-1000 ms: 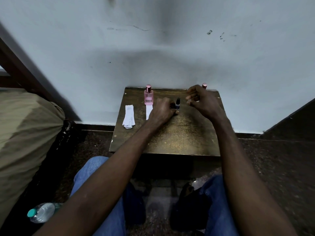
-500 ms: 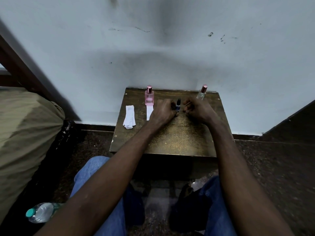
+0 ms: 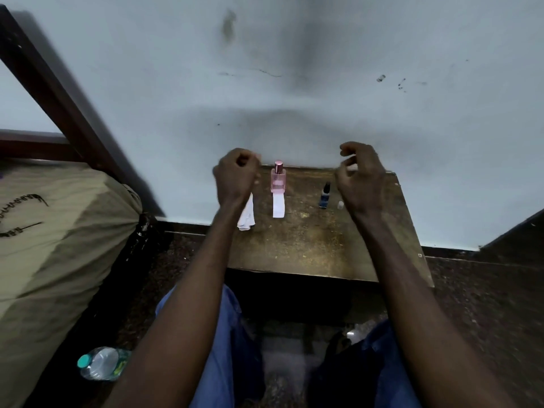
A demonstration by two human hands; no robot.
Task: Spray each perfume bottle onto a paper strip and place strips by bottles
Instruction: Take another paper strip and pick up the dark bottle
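Head view looks down on two bare arms held up over the little worktop [image 3: 309,251]. The left grip [image 3: 235,175] is curled into a tight fist with nothing showing in it (it is blurry, so a tiny thing could hide inside). The right grip [image 3: 360,178] has loose, hooked fingers with gaps between them and holds nothing I can see. Neither one touches a bottle.

Just under the left grip lies the pile of paper strips [image 3: 246,216], so I think that grip is there to fetch a fresh strip. The wrist covers the top of the pile. Next to it stands the pink bottle [image 3: 278,178], cap on, with one strip [image 3: 278,206] lying flat and touching its foot. That one looks done. Further right stands the small dark bottle [image 3: 324,195], upright, with no strip by it, so it seems to be next. A tiny white bit [image 3: 340,205] sits beside it. It may be a cap, but it is too small to tell.

The right grip and arm cover the back right corner of the worktop, so anything there is hidden. On the floor lies a water bottle [image 3: 100,363], near a big tan sack [image 3: 59,231].
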